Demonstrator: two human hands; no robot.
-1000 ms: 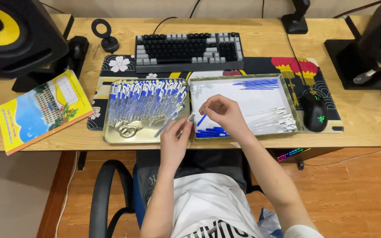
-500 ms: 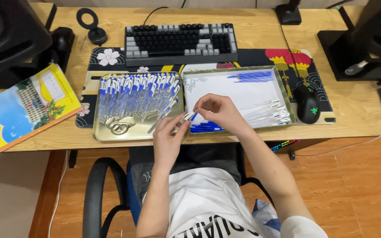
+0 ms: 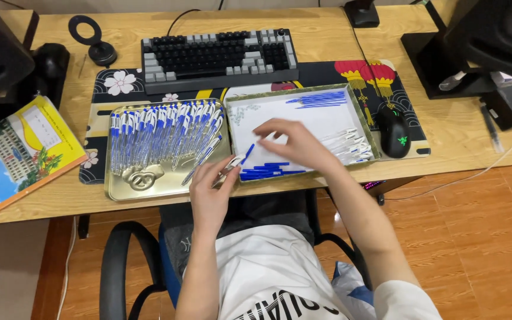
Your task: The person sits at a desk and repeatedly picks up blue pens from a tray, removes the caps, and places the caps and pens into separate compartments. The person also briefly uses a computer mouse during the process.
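My left hand [image 3: 211, 188] grips a clear pen [image 3: 238, 161] with a blue end, held over the gap between two trays at the desk's front edge. My right hand [image 3: 294, 142] hovers over the right tray [image 3: 303, 92], fingers apart and empty, nearest to a pile of clear pen parts [image 3: 351, 145]. That tray also holds thin blue refills [image 3: 321, 98] at the back and blue pieces [image 3: 268, 172] at the front. The gold left tray [image 3: 127, 188] is filled with several assembled blue-and-clear pens [image 3: 161, 133].
A keyboard [image 3: 217, 56] lies behind the trays on a patterned desk mat [image 3: 114, 83]. A black mouse [image 3: 393, 130] sits right of the right tray. A colourful book [image 3: 13, 154] lies at the left, speakers stand at both back corners, and the chair is below.
Both hands were together on the pen at the tray's front. My right hand has let go and moved right over the right tray; my left hand still holds the pen.
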